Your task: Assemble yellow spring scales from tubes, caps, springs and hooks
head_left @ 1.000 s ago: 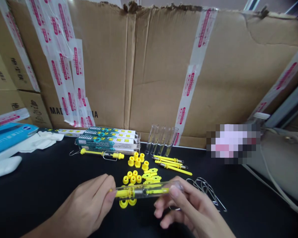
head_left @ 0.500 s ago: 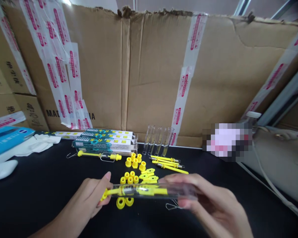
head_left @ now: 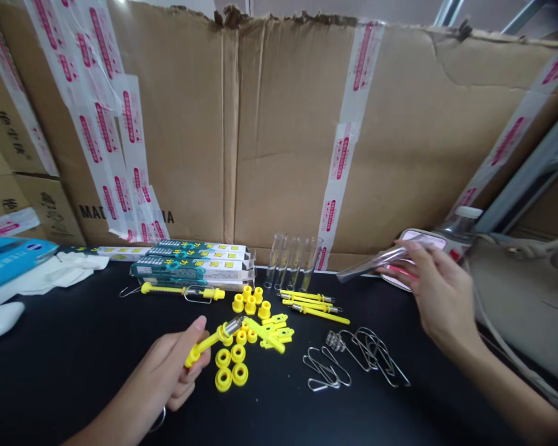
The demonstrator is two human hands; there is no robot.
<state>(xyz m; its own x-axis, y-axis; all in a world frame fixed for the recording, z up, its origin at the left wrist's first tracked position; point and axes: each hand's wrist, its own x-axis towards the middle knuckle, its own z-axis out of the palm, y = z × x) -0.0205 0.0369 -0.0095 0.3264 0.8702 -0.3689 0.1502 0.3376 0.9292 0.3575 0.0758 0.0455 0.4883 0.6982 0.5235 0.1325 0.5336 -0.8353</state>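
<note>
My left hand (head_left: 179,359) is closed round one end of a spring scale's inner part (head_left: 207,347), a yellow rod with a metal coil and a yellow strip hanging off its far end. A wire hook (head_left: 160,421) shows below this hand. At the right, my right hand (head_left: 439,288) pinches a clear plastic tube (head_left: 369,263) near one end, the other end slanting down to the left. Between the hands lie yellow collars (head_left: 232,368), flat yellow pieces (head_left: 279,328) and bent wire hooks (head_left: 328,371). A hooked, assembled-looking spring scale (head_left: 177,290) lies farther back.
Several clear tubes (head_left: 292,263) stand upright behind yellow rods with springs (head_left: 314,306). Printed boxes (head_left: 190,263) are stacked at the back left, before a cardboard wall (head_left: 283,124). A bottle (head_left: 462,226) and a cable (head_left: 497,334) are at right.
The clear tube has come off the yellow rod. My right hand has carried it up and to the right, while my left hand keeps the rod, its coil now bare and tilted upward.
</note>
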